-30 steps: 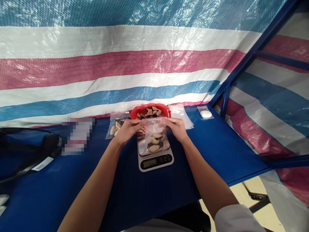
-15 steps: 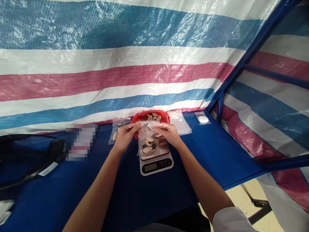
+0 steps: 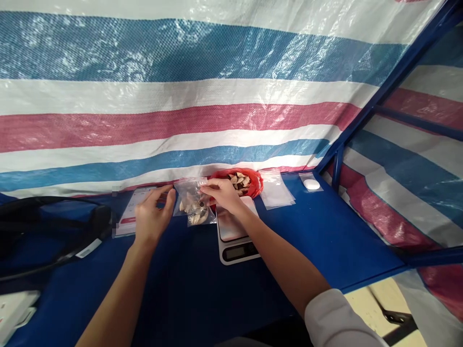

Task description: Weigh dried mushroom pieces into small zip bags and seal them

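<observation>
My right hand [image 3: 224, 193] pinches the top edge of a clear zip bag [image 3: 198, 216] that has pale and dark dried-looking slices in it. That bag overlaps another zip bag [image 3: 180, 208] with similar pieces, left of the scale. To the left of both, my left hand [image 3: 151, 214] is held with fingers curved and thumb apart, holding nothing. Under my right wrist is the white kitchen scale [image 3: 239, 255], its plate partly covered by my forearm. Behind it sits a red plastic bag [image 3: 257, 183] filled with more slices [image 3: 240, 182].
Flat clear bags [image 3: 277, 190] lie right of the red bag. Farther right, a small bag holds a white oval object [image 3: 311, 184]. A phone-like screen [image 3: 130, 212] and a black headset-like strap [image 3: 97, 219] are at left. Striped sheeting [image 3: 181, 120] walls the back.
The filled zip bag has moved left from above the scale onto the other bag. My left hand has let go of it and shifted left. The view has turned slightly.
</observation>
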`<state>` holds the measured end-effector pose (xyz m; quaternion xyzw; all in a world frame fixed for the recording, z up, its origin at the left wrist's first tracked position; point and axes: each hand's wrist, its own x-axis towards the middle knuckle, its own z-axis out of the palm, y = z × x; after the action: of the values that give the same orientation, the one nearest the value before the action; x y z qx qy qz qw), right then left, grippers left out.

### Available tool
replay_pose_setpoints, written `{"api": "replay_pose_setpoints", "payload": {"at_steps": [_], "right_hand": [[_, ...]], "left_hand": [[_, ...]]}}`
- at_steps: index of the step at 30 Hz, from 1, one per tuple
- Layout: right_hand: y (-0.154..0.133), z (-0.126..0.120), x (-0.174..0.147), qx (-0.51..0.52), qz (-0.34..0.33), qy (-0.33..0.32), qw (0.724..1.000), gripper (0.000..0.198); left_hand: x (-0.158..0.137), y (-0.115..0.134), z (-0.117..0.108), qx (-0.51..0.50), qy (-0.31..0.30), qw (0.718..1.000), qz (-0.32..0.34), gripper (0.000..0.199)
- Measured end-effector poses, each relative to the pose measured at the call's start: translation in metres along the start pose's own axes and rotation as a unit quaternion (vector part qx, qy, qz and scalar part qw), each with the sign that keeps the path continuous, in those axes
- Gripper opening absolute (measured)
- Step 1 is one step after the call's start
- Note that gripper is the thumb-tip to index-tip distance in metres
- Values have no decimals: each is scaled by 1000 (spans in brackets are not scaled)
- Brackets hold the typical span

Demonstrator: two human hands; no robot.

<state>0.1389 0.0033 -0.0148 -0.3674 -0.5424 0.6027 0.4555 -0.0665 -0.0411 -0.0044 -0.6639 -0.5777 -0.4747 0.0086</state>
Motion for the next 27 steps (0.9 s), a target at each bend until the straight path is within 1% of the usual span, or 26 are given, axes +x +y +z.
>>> {"api": "replay_pose_setpoints", "payload": {"at_steps": [2,3,6,9,13,16,18,20,22,25,27], "right_hand": [[2,11,11,0,1,-11,1000,13],[4,17,16,-5,-2,-15,1000,12],[11,32,32,-44,-18,-11,999,14],[19,44,47,-100,-43,6,994,16],[25,56,61,-136,-60,17,989,19],[24,59,64,-178,-63,18,982,17],[20,59,62,-230,-65,17,971,15],[14,58,56,-297,-65,16,953,16],[9,57,46,-371,-68,3,926,20],[6,54,28,-485,-100,-32,868,27],[11,53,17,-546,-121,-58,827,28]], "left_hand": [[-2,-3,-3,33,35,997,66,30],[-3,-5,-4,44,41,994,95,29],[-9,-14,-3,69,24,986,148,28],[-17,-25,-2,88,-10,983,159,28],[-26,-37,-2,98,-56,983,144,35],[-29,-44,-1,102,-84,982,132,42],[-30,-49,2,107,-105,980,131,44],[-30,-54,5,114,-121,977,133,45],[-31,-58,7,120,-129,975,134,45],[-30,-64,9,117,-136,975,132,46],[-29,-67,11,115,-139,975,132,46]]}}
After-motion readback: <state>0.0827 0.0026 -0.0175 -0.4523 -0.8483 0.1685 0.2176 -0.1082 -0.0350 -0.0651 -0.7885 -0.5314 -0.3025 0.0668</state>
